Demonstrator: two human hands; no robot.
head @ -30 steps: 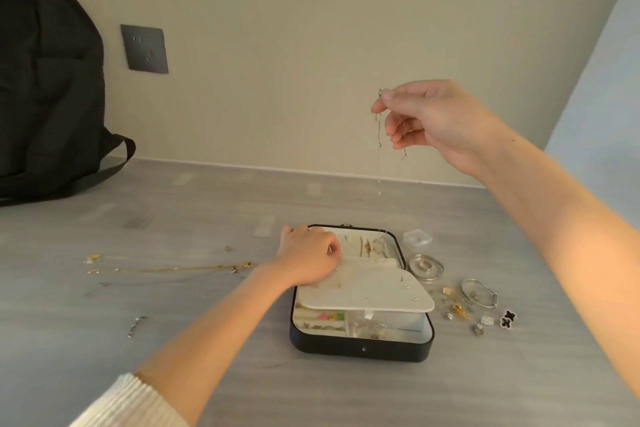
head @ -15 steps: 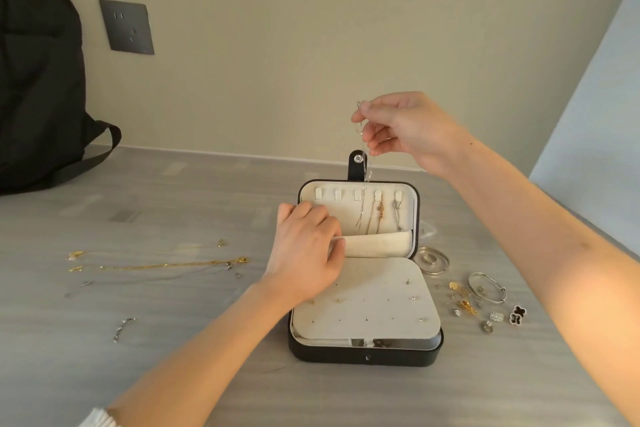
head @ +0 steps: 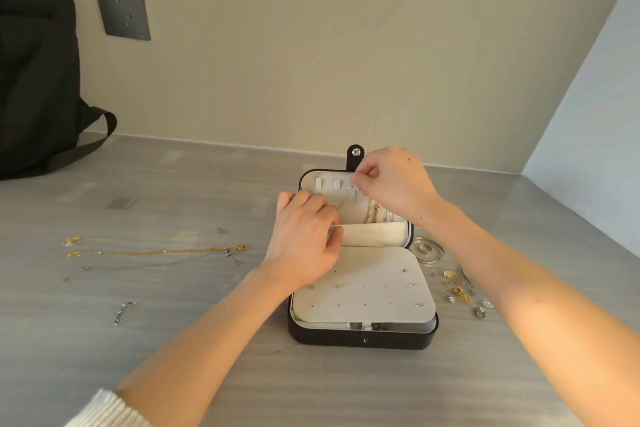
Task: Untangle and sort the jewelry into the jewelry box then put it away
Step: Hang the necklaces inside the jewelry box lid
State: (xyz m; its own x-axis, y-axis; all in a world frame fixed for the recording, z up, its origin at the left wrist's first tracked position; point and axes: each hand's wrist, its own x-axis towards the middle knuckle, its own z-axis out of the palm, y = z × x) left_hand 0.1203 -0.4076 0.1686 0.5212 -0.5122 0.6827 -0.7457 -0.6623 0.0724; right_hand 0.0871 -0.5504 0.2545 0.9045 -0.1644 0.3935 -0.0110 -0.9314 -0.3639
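A black jewelry box [head: 362,338] lies open on the table with its lid upright. A cream earring panel [head: 367,291] covers the base. My right hand [head: 391,184] pinches a thin silver chain [head: 353,189] at the row of hooks inside the lid. My left hand [head: 304,232] rests on the lid's cream pocket [head: 374,234], fingers bent over its left edge. Other chains [head: 374,213] hang from hooks beside the right hand. Gold necklaces [head: 156,251] lie stretched out on the table to the left.
Loose earrings and charms [head: 459,293] and a silver bangle [head: 426,250] lie right of the box. A small silver piece [head: 123,312] lies at front left. A black bag [head: 38,62] stands at the back left. A wall socket [head: 123,10] is behind.
The box lid has been raised upright. My right hand has come down from high in the air to the lid's hooks with the silver chain. My left hand stays at the lid pocket.
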